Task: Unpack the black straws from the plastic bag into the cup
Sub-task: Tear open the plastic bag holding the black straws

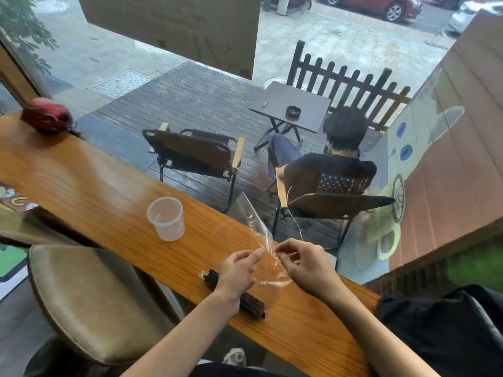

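Straws (246, 299): black bundle lying flat on the wooden counter (109, 186), close to its near edge, long axis running diagonally from far-left to near-right. They sit directly under your left wrist, so the left hand (238, 270) is the nearer one; the right would have to cross over. Both your hands are above the bundle, not on it. Left hand pinches one side of the clear plastic bag (253, 221) between thumb and fingertips; right hand (304, 263) pinches the other side with curled fingers. Bag is thin, glossy, crinkled film, standing up off the counter toward the window side, looks empty from here. Whether a scrap of film at the bundle's far end is part of this bag or separate wrap, can't tell. Cup (166, 219) is translucent plastic, tapered, upright, mouth open, no straws in it, standing toward the counter's left, well apart from the bundle and on its far-left side. My read: straws are out of the bag, none transferred yet. Next move likely needs you to drop the bag, grasp the bundle across its middle with the left hand, tip it upright, then carry it left to the cup. Light cup may tip when the rigid sticks go in.
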